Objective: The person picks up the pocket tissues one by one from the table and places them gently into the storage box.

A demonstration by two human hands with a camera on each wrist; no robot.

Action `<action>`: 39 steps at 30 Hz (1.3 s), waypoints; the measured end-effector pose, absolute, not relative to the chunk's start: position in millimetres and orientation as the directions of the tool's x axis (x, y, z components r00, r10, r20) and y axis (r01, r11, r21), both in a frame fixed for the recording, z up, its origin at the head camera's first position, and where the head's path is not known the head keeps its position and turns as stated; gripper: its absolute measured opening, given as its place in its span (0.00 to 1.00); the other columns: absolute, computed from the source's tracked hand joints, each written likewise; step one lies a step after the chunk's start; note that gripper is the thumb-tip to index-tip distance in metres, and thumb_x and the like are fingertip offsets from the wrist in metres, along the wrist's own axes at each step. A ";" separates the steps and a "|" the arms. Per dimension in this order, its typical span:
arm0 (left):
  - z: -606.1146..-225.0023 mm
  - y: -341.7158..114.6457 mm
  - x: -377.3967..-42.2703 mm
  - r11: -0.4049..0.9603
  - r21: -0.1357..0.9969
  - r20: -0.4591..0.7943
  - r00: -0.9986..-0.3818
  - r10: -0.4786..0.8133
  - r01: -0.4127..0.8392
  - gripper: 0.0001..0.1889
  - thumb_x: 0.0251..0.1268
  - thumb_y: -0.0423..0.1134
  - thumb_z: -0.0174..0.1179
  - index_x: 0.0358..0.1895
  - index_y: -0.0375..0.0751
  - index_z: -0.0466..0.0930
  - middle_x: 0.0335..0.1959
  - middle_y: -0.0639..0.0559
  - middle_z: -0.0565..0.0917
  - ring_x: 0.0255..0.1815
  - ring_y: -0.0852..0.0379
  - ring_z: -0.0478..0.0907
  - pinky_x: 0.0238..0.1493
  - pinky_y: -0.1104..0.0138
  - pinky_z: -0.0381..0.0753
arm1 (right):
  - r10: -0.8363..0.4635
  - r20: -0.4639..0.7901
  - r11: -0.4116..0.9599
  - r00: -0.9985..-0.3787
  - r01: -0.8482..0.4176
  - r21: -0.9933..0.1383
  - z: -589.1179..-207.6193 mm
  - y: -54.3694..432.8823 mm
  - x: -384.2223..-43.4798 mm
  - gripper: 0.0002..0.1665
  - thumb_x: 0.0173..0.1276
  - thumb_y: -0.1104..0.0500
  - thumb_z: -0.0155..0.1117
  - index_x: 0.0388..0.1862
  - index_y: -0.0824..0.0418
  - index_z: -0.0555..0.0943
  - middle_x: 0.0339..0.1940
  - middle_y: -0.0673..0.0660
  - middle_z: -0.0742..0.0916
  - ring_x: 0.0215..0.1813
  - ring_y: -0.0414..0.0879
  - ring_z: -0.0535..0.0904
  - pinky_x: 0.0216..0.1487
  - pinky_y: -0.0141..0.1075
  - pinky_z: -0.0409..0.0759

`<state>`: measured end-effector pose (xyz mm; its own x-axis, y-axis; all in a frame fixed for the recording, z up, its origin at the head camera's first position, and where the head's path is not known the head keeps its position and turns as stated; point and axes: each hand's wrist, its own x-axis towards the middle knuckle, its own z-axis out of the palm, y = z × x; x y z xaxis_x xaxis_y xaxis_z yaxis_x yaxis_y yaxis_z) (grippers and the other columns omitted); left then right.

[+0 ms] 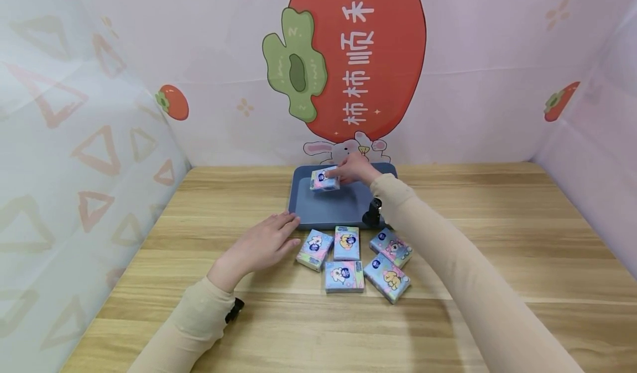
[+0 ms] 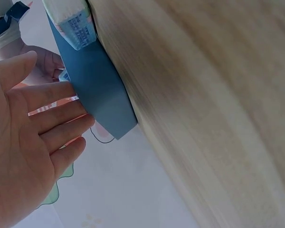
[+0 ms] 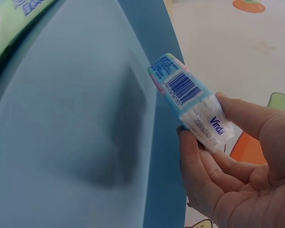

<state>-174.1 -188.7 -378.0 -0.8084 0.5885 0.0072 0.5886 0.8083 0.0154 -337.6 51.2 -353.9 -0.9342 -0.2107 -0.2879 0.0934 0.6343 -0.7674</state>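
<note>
My right hand (image 1: 354, 168) pinches a small tissue pack (image 1: 324, 180) between thumb and fingers, over the back left part of the blue tray (image 1: 318, 218). In the right wrist view the pack (image 3: 183, 95) shows its barcode end, and its shadow falls on the tray floor. My left hand (image 1: 261, 243) has its fingers straight, with the fingertips at the tray's front left corner. The left wrist view shows that palm (image 2: 23, 137) beside the tray's outer wall (image 2: 99, 90).
In front of the tray lie several more tissue packs: one (image 1: 316, 249) near the left fingers, others (image 1: 346, 242) in the middle and a pair (image 1: 387, 277) on the right. They rest on a wooden table (image 1: 278, 329). A printed cloth wall (image 1: 224, 130) stands behind.
</note>
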 end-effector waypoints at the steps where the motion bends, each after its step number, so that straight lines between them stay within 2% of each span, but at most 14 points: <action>1: -377.9 -188.6 -174.1 0.808 0.016 0.006 -0.808 0.589 0.589 0.29 0.74 0.53 0.44 0.68 0.35 0.66 0.68 0.39 0.68 0.71 0.44 0.63 0.72 0.51 0.62 | -0.207 -0.285 0.636 -0.936 0.092 -0.766 -354.7 49.6 -337.9 0.26 0.59 0.47 0.70 0.47 0.66 0.82 0.44 0.61 0.85 0.45 0.51 0.84 0.53 0.39 0.83; 12: -377.0 -187.6 -174.2 0.814 0.025 -0.003 -0.814 0.581 0.581 0.30 0.74 0.54 0.44 0.68 0.35 0.66 0.68 0.40 0.68 0.71 0.44 0.62 0.72 0.51 0.61 | -0.194 -0.276 0.629 -0.941 0.097 -0.772 -367.6 36.8 -348.6 0.30 0.60 0.44 0.68 0.55 0.63 0.81 0.46 0.58 0.86 0.47 0.50 0.82 0.55 0.38 0.81; 24: -378.7 -188.5 -175.5 0.813 0.018 -0.002 -0.813 0.582 0.582 0.30 0.74 0.54 0.44 0.68 0.35 0.66 0.68 0.40 0.68 0.71 0.44 0.62 0.72 0.51 0.61 | -0.199 -0.298 0.629 -0.934 0.111 -0.770 -370.2 29.4 -350.8 0.25 0.60 0.43 0.67 0.42 0.63 0.85 0.40 0.58 0.87 0.46 0.52 0.83 0.55 0.38 0.81; 34: -378.4 -188.1 -174.8 0.818 0.030 -0.010 -0.818 0.575 0.575 0.29 0.74 0.53 0.44 0.68 0.35 0.65 0.69 0.40 0.67 0.72 0.44 0.61 0.73 0.51 0.60 | -0.229 -0.320 0.630 -0.920 0.110 -0.768 -372.4 26.0 -352.7 0.25 0.63 0.45 0.65 0.45 0.65 0.84 0.40 0.58 0.87 0.46 0.51 0.84 0.53 0.38 0.82; 39: -378.7 -188.2 -175.2 0.821 0.030 -0.019 -0.821 0.571 0.570 0.29 0.74 0.53 0.44 0.69 0.36 0.65 0.69 0.41 0.67 0.72 0.44 0.60 0.73 0.52 0.60 | -0.239 -0.329 0.599 -0.914 0.128 -0.790 -372.9 25.0 -352.6 0.24 0.63 0.46 0.65 0.47 0.64 0.83 0.43 0.59 0.87 0.47 0.52 0.84 0.55 0.38 0.81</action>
<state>-175.2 -188.2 -378.7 -0.8207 0.5711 -0.0193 0.5705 0.8208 0.0305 -352.6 25.0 -372.9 -0.9136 -0.2387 -0.3291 0.1281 0.5993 -0.7902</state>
